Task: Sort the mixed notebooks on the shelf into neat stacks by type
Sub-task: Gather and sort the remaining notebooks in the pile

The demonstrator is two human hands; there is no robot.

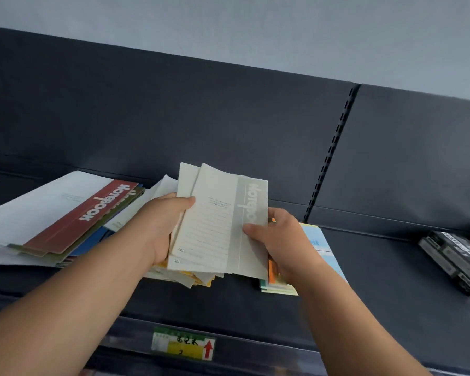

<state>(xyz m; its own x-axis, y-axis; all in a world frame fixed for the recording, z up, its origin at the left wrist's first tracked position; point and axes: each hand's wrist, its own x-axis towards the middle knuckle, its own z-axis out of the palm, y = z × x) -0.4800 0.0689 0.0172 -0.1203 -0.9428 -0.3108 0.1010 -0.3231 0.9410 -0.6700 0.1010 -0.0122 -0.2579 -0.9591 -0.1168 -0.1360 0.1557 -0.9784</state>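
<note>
Left hand [162, 230] and right hand [273, 240] are pinching two grey A5 notebooks [215, 223] by their side edges, thumbs on top, over the messy pile mid-shelf [377, 280]. I'm thinking: square edges first, then land them clear of the red notebook [87, 215] at left.

Lit softly and evenly from overhead. Bright on the pale notebook covers [209, 226], dim across the dark shelf [228, 302]. Faint shadows beneath them. Slightly soft overall; bowed lines toward the edges; blurred print on the shelf label [183, 344].
</note>
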